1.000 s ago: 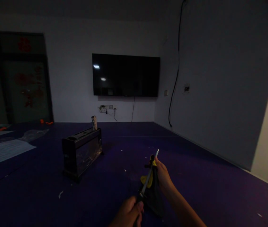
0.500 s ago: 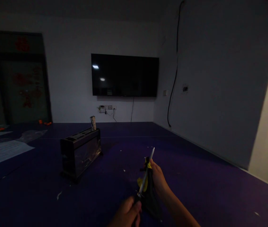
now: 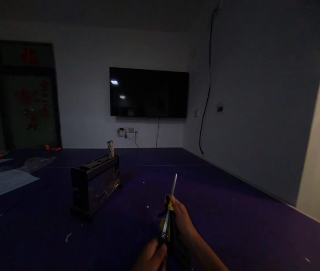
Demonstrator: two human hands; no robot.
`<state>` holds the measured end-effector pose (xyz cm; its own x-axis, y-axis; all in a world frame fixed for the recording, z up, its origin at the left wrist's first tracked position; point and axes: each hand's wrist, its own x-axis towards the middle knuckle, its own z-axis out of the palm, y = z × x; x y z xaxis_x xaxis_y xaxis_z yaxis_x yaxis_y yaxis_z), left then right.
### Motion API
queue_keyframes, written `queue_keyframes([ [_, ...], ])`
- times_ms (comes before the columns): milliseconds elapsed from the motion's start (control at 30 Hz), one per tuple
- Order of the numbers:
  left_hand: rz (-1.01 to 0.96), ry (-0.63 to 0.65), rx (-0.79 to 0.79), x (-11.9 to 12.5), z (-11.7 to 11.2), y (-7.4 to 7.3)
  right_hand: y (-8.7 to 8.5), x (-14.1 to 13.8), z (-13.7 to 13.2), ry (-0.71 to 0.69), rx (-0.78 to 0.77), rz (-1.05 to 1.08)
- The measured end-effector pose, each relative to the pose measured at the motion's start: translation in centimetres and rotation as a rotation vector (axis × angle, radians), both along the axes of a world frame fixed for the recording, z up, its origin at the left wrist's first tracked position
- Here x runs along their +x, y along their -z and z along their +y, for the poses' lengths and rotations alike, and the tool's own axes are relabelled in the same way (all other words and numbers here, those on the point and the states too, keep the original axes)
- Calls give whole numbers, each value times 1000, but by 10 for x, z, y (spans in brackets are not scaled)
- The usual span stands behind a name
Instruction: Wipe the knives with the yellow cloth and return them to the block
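Metal rod (image 3: 174, 184) looks stiff, lightish — best held by its dark handle (image 3: 162, 239), gripped by left hand (image 3: 152, 254); yellow-and-black piece (image 3: 168, 203) clutched by right hand (image 3: 182, 219).

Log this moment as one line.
left hand: holding rod by dark handle | right hand: holding black-and-yellow item | black box: left of both hands

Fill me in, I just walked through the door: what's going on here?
A person's left hand holds a slim tool by its near end, the pale shaft pointing forward. The right hand grips a black-and-yellow item alongside that shaft; it's too dark to tell what the item is. Ahead and to the left, a dark box stands on a purple surface.
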<state>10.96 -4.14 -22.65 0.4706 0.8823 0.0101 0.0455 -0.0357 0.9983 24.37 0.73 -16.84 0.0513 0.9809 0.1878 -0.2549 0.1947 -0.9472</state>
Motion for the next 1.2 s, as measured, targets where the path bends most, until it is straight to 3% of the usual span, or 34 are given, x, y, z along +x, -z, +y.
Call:
queue_keyframes([
  [267, -86, -32, -67, 2, -1, 1, 6, -6, -1, -47, -22, -5],
  [633, 91, -79, -2, 7, 14, 16, 7, 0, 7, -16, -22, 69],
  [900, 34, -86, -31, 5, -3, -7, 4, 4, 8, 40, -48, 102],
  [1200, 143, 7, 56, 3, 1, -7, 1, 16, 15, 136, 7, 117],
])
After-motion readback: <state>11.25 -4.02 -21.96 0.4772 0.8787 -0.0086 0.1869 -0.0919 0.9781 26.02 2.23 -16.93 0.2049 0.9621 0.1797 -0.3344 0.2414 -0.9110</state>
